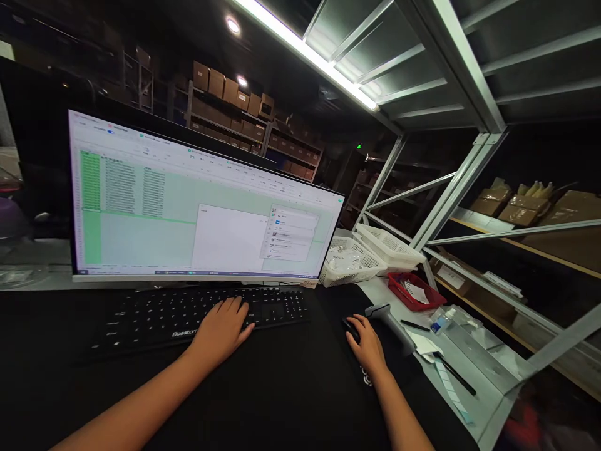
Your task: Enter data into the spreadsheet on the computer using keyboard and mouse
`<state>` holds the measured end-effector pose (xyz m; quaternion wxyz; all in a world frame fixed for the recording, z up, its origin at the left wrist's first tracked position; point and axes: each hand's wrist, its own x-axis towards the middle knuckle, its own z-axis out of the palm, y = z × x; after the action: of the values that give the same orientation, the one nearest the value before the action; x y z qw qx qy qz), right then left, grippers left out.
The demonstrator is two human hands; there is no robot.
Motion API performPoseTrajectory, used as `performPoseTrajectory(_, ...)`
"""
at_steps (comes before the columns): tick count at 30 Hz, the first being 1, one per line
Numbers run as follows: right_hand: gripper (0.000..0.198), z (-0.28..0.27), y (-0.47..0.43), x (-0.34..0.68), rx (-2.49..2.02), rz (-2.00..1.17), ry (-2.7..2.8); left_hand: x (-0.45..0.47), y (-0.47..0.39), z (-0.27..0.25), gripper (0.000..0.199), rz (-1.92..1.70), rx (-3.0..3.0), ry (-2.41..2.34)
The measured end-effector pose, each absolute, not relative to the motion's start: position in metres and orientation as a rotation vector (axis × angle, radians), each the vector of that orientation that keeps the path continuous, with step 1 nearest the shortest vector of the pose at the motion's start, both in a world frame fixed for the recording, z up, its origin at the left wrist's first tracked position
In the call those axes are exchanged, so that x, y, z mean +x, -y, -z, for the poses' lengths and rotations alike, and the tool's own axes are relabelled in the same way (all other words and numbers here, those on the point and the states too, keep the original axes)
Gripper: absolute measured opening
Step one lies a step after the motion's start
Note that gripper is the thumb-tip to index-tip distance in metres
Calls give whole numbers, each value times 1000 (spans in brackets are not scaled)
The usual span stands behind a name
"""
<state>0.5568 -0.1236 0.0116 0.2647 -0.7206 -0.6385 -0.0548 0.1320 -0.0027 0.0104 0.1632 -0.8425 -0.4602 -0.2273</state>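
Note:
My left hand [221, 327] rests on the black keyboard [150, 316], its fingers stretched forward over the keys and the thumb apart to the right. To the right, my right hand [367, 347] lies over a dark computer mouse [349, 328], fingers curved on it; much of the mouse is hidden. Behind the keyboard stands a wide monitor [145, 241] with a green-tinted spreadsheet, a blank white window and a small list window. A grey handheld barcode scanner [390, 326] lies just beyond my right hand.
White perforated baskets [352, 274] hold clear-wrapped items at the back right, near a red tray [436, 299]. Pens, paper slips and a small bottle [442, 321] lie on the right side. A metal rack [446, 188] rises there. Shelves of cardboard boxes [223, 88] stand behind the monitor.

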Motion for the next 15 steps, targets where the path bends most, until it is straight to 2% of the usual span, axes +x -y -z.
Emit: performPoseTrajectory(15,45,-11,123,556,-1975,165,1720,132,3,-10,50,656,-2414,1342)
